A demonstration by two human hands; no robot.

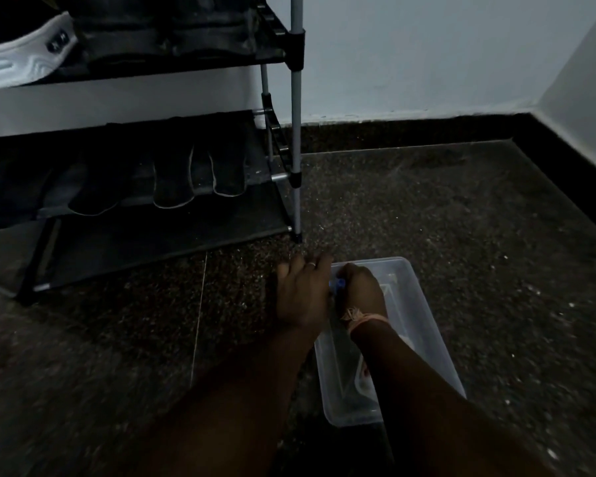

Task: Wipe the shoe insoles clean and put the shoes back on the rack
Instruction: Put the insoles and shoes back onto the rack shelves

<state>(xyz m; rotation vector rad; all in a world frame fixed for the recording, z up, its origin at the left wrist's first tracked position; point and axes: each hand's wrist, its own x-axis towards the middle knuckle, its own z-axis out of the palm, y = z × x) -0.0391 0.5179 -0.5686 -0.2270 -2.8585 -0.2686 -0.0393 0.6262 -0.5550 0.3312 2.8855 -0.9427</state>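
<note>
Shoes (172,166) sit dark on the rack (295,132) at ten o'clock while both hands meet over the clear tub (427,325), right hand (360,290) pinching something small and blue, left hand (303,294) loosely spread beside it, so steady the tub first.
</note>
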